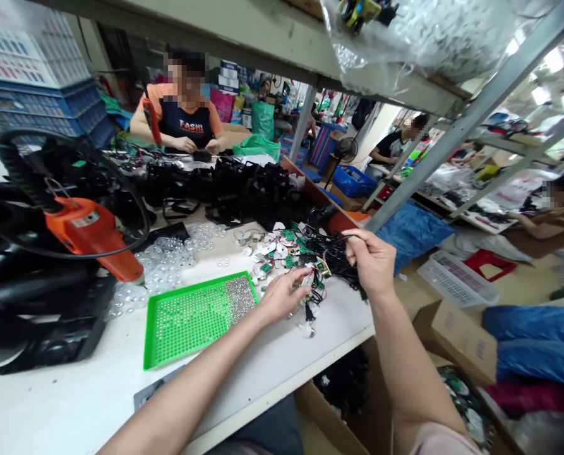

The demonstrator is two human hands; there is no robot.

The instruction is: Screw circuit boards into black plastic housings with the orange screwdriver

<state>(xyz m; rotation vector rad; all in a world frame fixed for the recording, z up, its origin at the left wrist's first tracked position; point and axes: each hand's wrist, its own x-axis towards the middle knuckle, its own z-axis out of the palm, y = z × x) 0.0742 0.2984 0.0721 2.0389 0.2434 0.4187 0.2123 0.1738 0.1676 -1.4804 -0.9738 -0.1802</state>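
My right hand point(372, 260) is closed in a pinch on a black cable point(341, 237), raised above the right end of the table. Beneath it spreads a pile of black cables point(331, 253). My left hand point(284, 296) reaches over the table with fingers stretched and thumb apart, and nothing shows in its grasp. Close to its fingertips is a small yellowish circuit board point(323, 268) with wires. Around and behind that lie green circuit boards point(288, 260) with wires and white round parts. A green perforated tray point(168, 328) of small screws sits left of my left hand.
An orange electric screwdriver point(95, 237) hangs at the left beside clear plastic lenses point(168, 259). Black plastic parts point(248, 189) are heaped at the back. A metal shelf post point(419, 161) slants on the right. Across the table a person point(184, 117) handles parts.
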